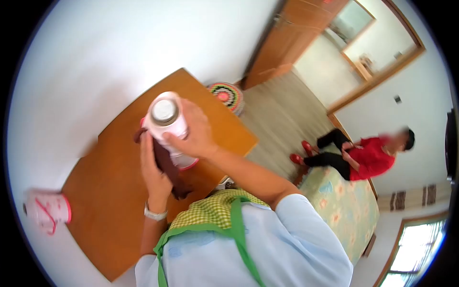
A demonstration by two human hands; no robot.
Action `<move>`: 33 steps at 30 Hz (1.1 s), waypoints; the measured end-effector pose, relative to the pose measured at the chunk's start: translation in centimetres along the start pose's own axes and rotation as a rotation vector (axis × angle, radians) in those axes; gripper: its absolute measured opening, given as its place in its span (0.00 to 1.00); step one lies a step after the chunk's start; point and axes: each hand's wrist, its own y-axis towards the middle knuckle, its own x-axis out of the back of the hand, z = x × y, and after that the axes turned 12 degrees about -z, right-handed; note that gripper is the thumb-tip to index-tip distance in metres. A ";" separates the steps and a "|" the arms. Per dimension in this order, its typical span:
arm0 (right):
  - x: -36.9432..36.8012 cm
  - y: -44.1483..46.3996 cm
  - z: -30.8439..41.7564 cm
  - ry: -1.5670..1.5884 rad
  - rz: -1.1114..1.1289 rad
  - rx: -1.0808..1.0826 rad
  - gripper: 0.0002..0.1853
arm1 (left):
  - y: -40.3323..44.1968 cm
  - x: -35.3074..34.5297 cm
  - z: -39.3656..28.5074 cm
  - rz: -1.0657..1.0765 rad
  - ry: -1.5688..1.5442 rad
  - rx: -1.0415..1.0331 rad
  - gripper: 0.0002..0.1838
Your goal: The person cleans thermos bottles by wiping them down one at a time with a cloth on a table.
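Observation:
A pale pink and white flask-like container (179, 128) with a round white and grey top is held over the brown wooden table (112, 191). Its base has a bright pink rim. My right hand (197, 130) is wrapped round its side, thumb across the front. On the other side, my left hand (154, 172) presses a dark brown cloth (165, 160) against the container. The cloth hangs down past the wrist, and part of it shows beyond the fingertips. The container's far side is hidden.
A pink and white vessel (50, 210) stands at the table's far left edge. A round patterned stool (224, 97) is beyond the table. At the right, a person in red (370, 158) sits on a floral-covered bed (334, 205). An orange-brown door (284, 40) stands behind.

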 end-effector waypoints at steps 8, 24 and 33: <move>0.3 1.4 0.5 0.099 0.088 -0.064 0.37 | 4.1 1.1 1.2 0.124 -0.064 -0.042 0.37; 0.1 0.0 1.2 0.050 0.039 -0.144 0.46 | 6.0 2.0 2.2 0.189 -0.267 0.140 0.37; 12.0 -2.1 -3.4 0.276 -0.154 -0.464 0.36 | 2.1 2.8 6.8 -0.110 -0.284 0.166 0.22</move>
